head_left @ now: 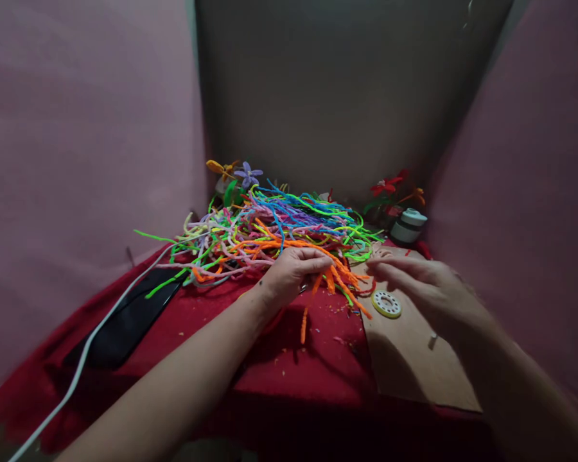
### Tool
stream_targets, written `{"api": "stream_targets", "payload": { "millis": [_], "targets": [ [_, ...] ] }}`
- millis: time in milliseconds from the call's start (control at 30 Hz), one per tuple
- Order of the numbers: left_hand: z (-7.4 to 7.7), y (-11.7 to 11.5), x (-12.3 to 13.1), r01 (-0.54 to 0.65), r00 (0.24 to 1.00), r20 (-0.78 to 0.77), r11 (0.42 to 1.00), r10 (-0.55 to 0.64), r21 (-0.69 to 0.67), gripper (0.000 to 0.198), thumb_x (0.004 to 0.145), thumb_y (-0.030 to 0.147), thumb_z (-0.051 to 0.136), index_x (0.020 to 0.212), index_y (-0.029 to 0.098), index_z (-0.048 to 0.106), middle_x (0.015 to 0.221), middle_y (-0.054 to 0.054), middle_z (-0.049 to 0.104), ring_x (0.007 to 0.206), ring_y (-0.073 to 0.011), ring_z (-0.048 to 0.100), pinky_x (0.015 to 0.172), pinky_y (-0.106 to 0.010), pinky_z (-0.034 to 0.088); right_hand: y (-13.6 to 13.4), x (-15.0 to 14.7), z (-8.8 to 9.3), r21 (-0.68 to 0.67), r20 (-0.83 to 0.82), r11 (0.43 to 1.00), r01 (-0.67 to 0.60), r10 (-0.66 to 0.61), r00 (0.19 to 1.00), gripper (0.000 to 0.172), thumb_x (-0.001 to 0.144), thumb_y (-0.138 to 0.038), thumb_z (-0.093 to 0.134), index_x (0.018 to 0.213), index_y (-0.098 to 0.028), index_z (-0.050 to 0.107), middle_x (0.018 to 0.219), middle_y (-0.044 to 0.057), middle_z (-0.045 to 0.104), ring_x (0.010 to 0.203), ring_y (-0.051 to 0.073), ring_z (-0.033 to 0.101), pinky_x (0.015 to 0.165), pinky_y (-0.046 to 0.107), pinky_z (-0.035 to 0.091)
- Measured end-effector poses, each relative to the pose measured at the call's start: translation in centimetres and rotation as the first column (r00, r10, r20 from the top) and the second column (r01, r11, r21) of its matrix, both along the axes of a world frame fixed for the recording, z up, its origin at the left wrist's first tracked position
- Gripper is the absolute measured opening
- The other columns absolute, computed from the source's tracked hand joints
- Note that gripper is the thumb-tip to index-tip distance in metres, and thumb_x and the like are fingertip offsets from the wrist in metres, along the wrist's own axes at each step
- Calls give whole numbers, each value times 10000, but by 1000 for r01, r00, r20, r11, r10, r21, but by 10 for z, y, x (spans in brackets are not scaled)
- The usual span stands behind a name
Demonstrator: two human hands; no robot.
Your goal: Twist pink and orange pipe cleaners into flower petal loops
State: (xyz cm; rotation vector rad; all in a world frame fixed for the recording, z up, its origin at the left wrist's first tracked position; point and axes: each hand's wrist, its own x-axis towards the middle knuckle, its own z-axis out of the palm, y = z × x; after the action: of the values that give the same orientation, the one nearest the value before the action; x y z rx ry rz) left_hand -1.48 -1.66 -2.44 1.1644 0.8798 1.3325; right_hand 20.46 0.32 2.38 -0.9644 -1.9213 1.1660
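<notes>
My left hand [296,273] is closed round a bundle of orange pipe cleaners [341,279]. Their loose ends fan out to the right of the fist, and one bends down toward the red cloth. To the right, my right hand [421,282] hovers over a cardboard sheet [409,359], its fingers stretched toward the orange tips and slightly blurred. I see nothing plainly held in it. Just below those fingers lies a round white disc with holes and a yellow rim [386,304]. Behind both hands spreads a large tangled heap of multicoloured pipe cleaners [298,215].
Pipe-cleaner flowers, a purple one [248,174] and a red one [386,186], stand at the back. A grey-white jar [408,226] is at the back right. On the left, a white cable [94,333] crosses a dark flat panel [125,321]. Tiny scraps dot the red cloth [270,378].
</notes>
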Motion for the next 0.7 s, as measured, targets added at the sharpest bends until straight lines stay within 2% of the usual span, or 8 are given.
{"api": "stream_targets", "payload": {
  "millis": [100, 200, 300, 400, 467, 567, 700],
  "targets": [
    [1, -1, 1, -48, 999, -17, 999, 48, 0, 215, 663, 326, 712, 652, 128, 629, 516, 18, 530, 417, -50, 405, 428, -200, 270, 13, -33, -18, -179, 11, 969, -171, 175, 984, 317, 771, -434, 617, 661, -147, 690, 651, 50, 622, 583, 130, 502, 550, 270, 361],
    [1, -1, 3, -58, 998, -38, 998, 57, -23, 227, 666, 340, 700, 644, 131, 614, 518, -7, 580, 427, -94, 493, 452, -223, 348, 20, -60, -32, -299, -109, 908, -294, 273, 956, 308, 717, -414, 648, 600, -131, 678, 595, 43, 612, 532, 112, 476, 551, 269, 335],
    [2, 0, 4, -112, 991, -72, 994, 111, -19, 218, 676, 334, 689, 655, 132, 610, 500, -6, 591, 422, -108, 515, 457, -227, 372, 20, -74, -41, -358, -232, 885, -297, 224, 947, 288, 683, -380, 649, 538, -132, 645, 549, 40, 601, 497, 105, 474, 546, 267, 344],
    [2, 1, 1, -175, 976, -137, 984, 171, -20, 271, 707, 356, 662, 596, 121, 586, 441, 30, 502, 382, -46, 395, 403, -181, 267, 20, -78, -50, -376, -328, 891, -253, 127, 936, 264, 653, -336, 666, 501, -127, 614, 512, 28, 581, 483, 97, 481, 555, 259, 370],
    [2, 1, -3, -130, 974, -193, 990, 118, -53, 301, 733, 381, 632, 601, 114, 589, 447, 35, 473, 383, -33, 344, 389, -178, 213, 21, -77, -55, -376, -367, 890, -258, 112, 923, 252, 656, -330, 674, 529, -118, 623, 524, 29, 591, 501, 101, 509, 569, 254, 389],
    [3, 1, -8, -84, 962, -269, 990, 49, -117, 248, 724, 352, 631, 711, 105, 634, 508, 20, 518, 400, -41, 360, 392, -185, 222, 23, -74, -61, -408, -364, 869, -280, 127, 923, 260, 667, -355, 685, 588, -111, 640, 553, 33, 615, 502, 109, 537, 561, 250, 407],
    [5, 1, -4, -154, 926, -363, 981, 102, -119, 192, 704, 304, 621, 700, 112, 623, 507, 36, 498, 397, -39, 343, 391, -183, 222, 25, -72, -63, -426, -356, 858, -287, 132, 925, 290, 653, -381, 705, 570, -117, 619, 539, 21, 608, 495, 112, 551, 558, 251, 441]
  ]
}}
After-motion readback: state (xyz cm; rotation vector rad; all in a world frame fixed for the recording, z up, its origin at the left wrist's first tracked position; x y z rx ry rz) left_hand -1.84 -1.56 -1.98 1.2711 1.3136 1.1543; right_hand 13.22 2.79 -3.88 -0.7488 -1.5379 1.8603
